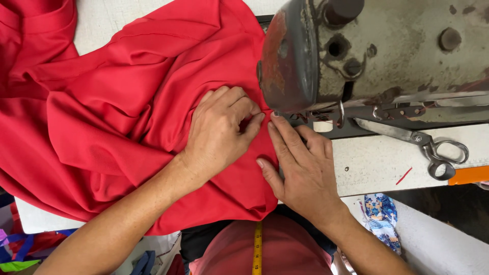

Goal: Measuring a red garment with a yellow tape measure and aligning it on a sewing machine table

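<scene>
A large piece of red fabric [112, 107] is spread in folds over the white table. My left hand [221, 130] rests on it with fingers curled, pinching a fold of the cloth just left of the sewing machine's needle area. Beside it, my right hand [300, 165] lies flat, fingers stretched toward the needle, pressing the fabric's edge onto the table. The worn grey sewing machine head [377, 51] hangs over the fingertips of both hands, hiding the needle itself.
Metal scissors [433, 150] lie on the white table [377, 163] to the right of the machine, next to an orange object [471, 174]. A yellow measuring tape [257, 249] hangs at my chest. A blue patterned cloth scrap [379, 214] sits below the table edge.
</scene>
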